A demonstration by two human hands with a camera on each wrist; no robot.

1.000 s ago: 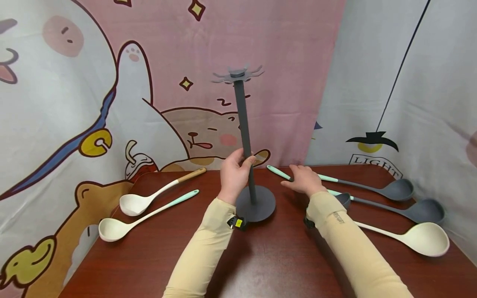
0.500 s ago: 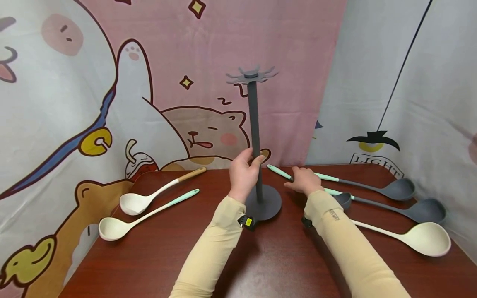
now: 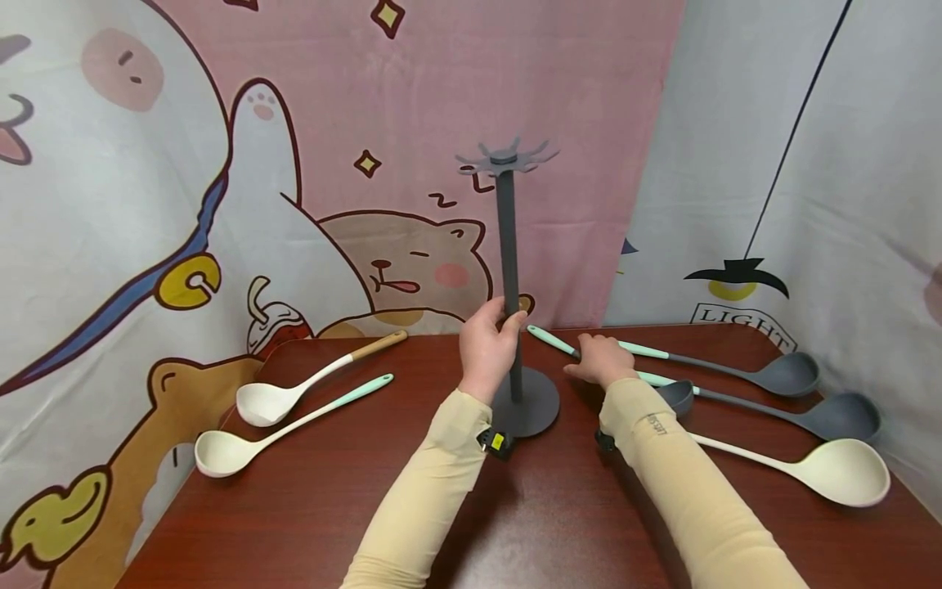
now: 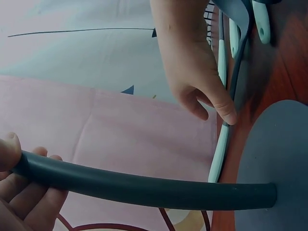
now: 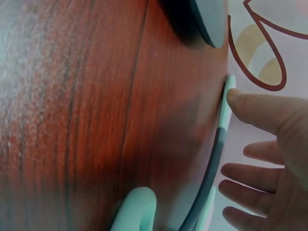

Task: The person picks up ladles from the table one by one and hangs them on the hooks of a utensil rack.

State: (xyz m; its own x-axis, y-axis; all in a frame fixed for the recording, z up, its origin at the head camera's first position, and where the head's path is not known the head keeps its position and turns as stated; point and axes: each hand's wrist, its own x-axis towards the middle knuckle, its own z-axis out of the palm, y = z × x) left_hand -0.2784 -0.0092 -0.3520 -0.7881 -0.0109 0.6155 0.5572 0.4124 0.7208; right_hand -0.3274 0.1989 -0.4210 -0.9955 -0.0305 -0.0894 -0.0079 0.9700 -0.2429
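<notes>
My left hand (image 3: 487, 348) grips the pole of a dark grey utensil stand (image 3: 508, 237), with thumb and fingers around it in the left wrist view. The stand is nearly upright, with a ring of hooks on top and a round base close to the tabletop. My right hand (image 3: 602, 360) hovers low over a grey ladle with a mint handle (image 3: 550, 339). Its thumb is right at that handle (image 5: 228, 103) in the right wrist view, while the other fingers extend loosely beside it. Part of this ladle's shaft is hidden under the hand; its grey bowl (image 3: 679, 397) shows by the sleeve.
Two more grey ladles (image 3: 791, 375) with mint handles and a cream ladle (image 3: 846, 473) lie at the right. On the left are a white ladle with a wooden-coloured handle (image 3: 379, 346) and a cream one with a mint handle (image 3: 361, 391). A printed cloth (image 3: 574, 164) hangs behind the table.
The left hand has shifted the stand to the right, and its pole now leans less. The right hand has moved only slightly, staying by the ladle handle.
</notes>
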